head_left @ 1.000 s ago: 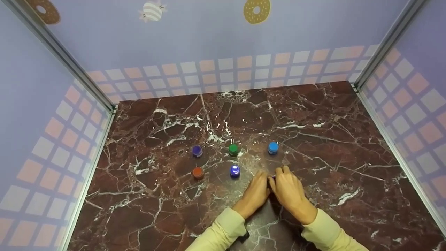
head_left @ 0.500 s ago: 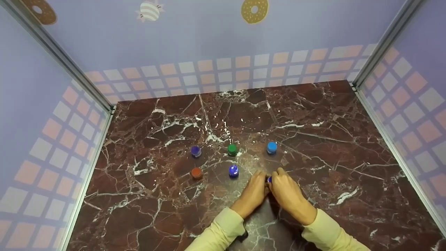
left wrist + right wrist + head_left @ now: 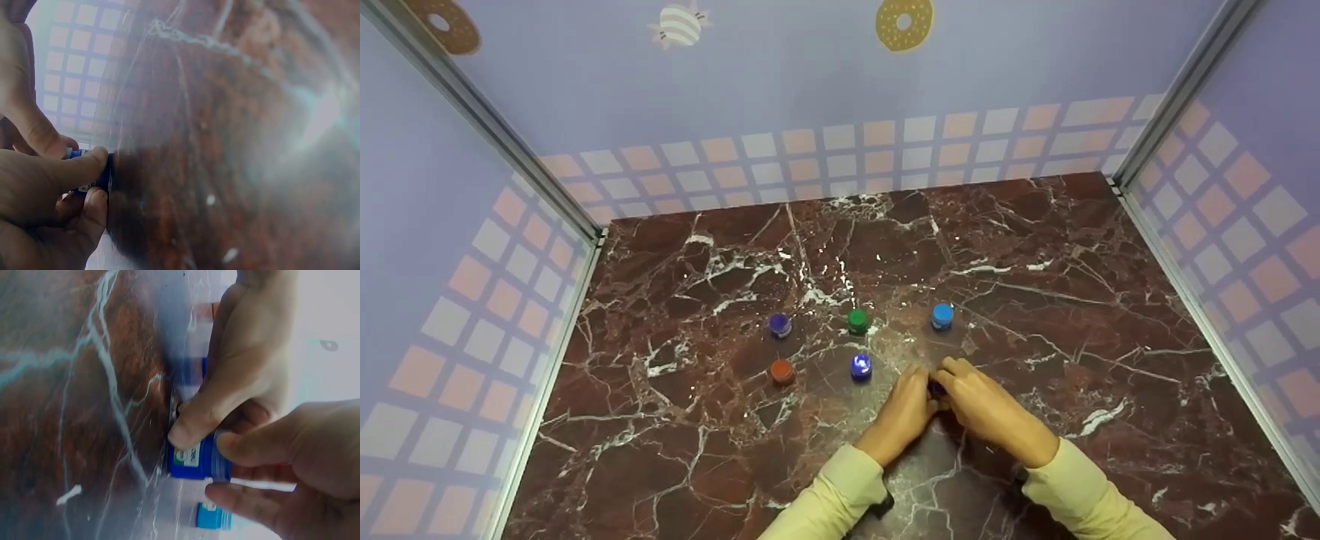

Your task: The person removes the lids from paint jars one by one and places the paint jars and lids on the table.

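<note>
Firstly listed: one small jar [image 3: 185, 471], deep blue, held upright between the fingers of both hands, its base at or close to the tabletop. A short, squat shape is shown; the wall is smooth, and a white-and-green printed label [image 3: 190, 455] is carried on it. At the upper end, a paler, translucent-looking blue lid [image 3: 221, 464] is seen. The body is gripped low down by the left hand [image 3: 907, 409], its thumb pressed over the label; the lid is pinched between thumb and finger of the right hand [image 3: 979, 405].

Also listed, about the fingers: a glossy blue-topped jar [image 3: 861, 366], placed just left of the left fingers; an orange-topped jar [image 3: 782, 372], farther left; a light-blue jar [image 3: 943, 316], set beyond the fingertips; a green-topped jar [image 3: 858, 322] and a purple-topped jar [image 3: 780, 325], placed beyond and leftward.

Beneath the fingers, a polished, dark reddish-brown tabletop [image 3: 660, 450] is marbled with jagged white veins.
</note>
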Motion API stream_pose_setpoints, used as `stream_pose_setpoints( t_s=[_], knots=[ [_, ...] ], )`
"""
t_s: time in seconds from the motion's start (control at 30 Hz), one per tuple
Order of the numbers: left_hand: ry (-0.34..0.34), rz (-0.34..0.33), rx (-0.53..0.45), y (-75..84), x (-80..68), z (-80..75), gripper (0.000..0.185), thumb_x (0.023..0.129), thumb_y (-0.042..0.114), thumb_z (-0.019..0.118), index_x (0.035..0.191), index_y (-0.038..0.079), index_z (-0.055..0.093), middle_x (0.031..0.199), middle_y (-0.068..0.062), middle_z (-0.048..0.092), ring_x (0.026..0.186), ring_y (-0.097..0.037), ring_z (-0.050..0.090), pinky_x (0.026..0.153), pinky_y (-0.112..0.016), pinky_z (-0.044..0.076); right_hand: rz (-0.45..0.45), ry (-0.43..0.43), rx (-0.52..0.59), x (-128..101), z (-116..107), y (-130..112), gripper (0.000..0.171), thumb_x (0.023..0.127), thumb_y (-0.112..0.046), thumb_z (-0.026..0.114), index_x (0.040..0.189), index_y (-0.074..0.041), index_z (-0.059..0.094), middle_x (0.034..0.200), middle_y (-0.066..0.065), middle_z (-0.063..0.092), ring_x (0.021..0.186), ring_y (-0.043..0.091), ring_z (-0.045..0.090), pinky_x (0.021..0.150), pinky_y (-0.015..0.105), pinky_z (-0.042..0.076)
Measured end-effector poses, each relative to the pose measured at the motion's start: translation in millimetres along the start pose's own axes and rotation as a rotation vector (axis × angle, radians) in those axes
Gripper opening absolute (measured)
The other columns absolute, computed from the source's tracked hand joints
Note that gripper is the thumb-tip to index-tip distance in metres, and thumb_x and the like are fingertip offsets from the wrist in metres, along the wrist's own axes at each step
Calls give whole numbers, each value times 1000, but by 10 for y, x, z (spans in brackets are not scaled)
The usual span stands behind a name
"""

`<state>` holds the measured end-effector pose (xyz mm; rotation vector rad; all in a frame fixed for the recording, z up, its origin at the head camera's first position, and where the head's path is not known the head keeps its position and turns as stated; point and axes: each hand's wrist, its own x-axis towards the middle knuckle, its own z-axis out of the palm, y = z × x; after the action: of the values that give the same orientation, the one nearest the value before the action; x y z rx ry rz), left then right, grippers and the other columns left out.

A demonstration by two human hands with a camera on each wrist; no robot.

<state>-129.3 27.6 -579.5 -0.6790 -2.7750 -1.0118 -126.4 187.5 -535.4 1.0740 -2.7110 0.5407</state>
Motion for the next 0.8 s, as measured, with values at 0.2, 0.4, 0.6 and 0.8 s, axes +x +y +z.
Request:
stream_pose_setpoints(
  t_s=[0.2,0.4,0.6,0.8],
  knots=[
    [-18,-29,-4,4,18,-15,32,79,13,87,101,1,67,96,-7,64,92,-24,66,85,-32,54,-89,32,98,-19,7,131,37,70,16,76,102,-1,73,104,7,68,93,25,62,83,40,56],
    [-46,-54,-40,18,19,-25,34,79,9,86,108,1,68,100,-9,65,97,-27,65,89,-34,53,-121,45,157,-48,-2,201,40,70,16,71,106,0,76,115,12,71,103,29,65,89,43,55],
    [-26,-70,-102,34,18,-25,33,77,8,88,103,1,68,95,-6,62,88,-21,62,83,-31,52,113,56,223,-84,-54,176,27,82,5,76,109,2,75,118,20,66,101,33,68,87,48,57],
    [-27,-89,-125,51,13,-39,34,75,7,90,99,0,67,95,-6,62,88,-21,61,84,-32,53,442,248,240,-25,-82,100,15,87,2,77,100,6,73,95,17,66,78,28,64,72,45,56]
  ],
)
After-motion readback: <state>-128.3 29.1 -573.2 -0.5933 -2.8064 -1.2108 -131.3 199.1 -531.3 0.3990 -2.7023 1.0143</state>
